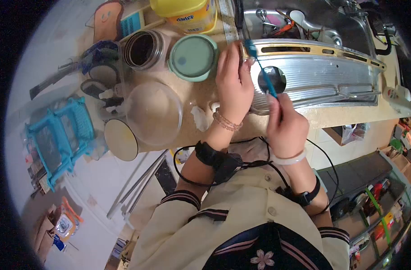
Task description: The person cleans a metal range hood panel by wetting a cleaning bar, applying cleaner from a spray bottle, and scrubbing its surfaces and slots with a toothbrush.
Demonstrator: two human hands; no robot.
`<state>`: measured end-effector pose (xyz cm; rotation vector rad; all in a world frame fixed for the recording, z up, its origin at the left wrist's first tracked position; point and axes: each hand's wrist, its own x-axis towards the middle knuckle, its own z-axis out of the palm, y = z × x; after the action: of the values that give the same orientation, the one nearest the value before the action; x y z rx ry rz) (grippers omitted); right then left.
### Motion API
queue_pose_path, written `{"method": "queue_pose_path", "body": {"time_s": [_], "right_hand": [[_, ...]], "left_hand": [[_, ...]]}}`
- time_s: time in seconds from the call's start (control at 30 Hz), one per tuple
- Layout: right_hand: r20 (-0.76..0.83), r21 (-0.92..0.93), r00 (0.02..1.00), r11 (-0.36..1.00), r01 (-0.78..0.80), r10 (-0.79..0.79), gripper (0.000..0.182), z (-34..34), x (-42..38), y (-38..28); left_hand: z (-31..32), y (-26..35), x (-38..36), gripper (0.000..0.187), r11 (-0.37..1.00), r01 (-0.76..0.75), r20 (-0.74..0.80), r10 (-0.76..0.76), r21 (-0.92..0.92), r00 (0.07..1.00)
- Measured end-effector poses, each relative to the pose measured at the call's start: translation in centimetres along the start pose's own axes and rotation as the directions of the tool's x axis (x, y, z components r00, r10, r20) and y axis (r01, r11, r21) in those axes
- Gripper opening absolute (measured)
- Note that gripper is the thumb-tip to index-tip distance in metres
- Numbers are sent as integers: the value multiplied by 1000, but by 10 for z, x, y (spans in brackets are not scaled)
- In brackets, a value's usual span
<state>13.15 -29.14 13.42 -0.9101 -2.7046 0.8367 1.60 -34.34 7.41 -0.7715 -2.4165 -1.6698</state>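
My right hand (pixel 287 128) is closed round the handle of a teal brush (pixel 266 80), held upward and to the left over the counter edge. The brush's bristle end is at my left hand (pixel 235 83), whose fingers are wrapped round a small metal-rimmed piece (pixel 244 53), mostly hidden by the fingers. Behind the brush lies a ribbed metal drainboard (pixel 320 74) with a dark round hole. To the left of my left hand stands a round container with a green lid (pixel 193 56).
Utensils lie in the sink (pixel 349 27) at the top right. An open jar (pixel 144 49), a yellow tub (pixel 187 15), a clear bowl (pixel 153 112) and a round lid (pixel 121 140) stand on the left counter. Black cables cross below my wrists; a blue rack (pixel 61 130) is at the far left.
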Motion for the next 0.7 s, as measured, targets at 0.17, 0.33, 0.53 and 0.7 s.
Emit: {"method": "queue_pose_path", "body": {"time_s": [0.17,0.33,0.53,0.7], "right_hand": [[27,31,997,997,-75,74,14,-9,-9,10],[35,-2,999,1000,-10,10,18,1,-8,0],[10,-47,1000,999,8,-8,15,-1,0,-1],[91,-34,995,999,-31,34,15,-11,-14,8]], "left_hand": [[3,6,-2,37,1000,-15,-60,13,-27,998],[0,0,-2,42,1000,7,7,-7,-6,1000],[0,7,0,43,998,62,-4,-62,-32,998],[3,1,-5,42,1000,-10,-51,11,18,999]]}}
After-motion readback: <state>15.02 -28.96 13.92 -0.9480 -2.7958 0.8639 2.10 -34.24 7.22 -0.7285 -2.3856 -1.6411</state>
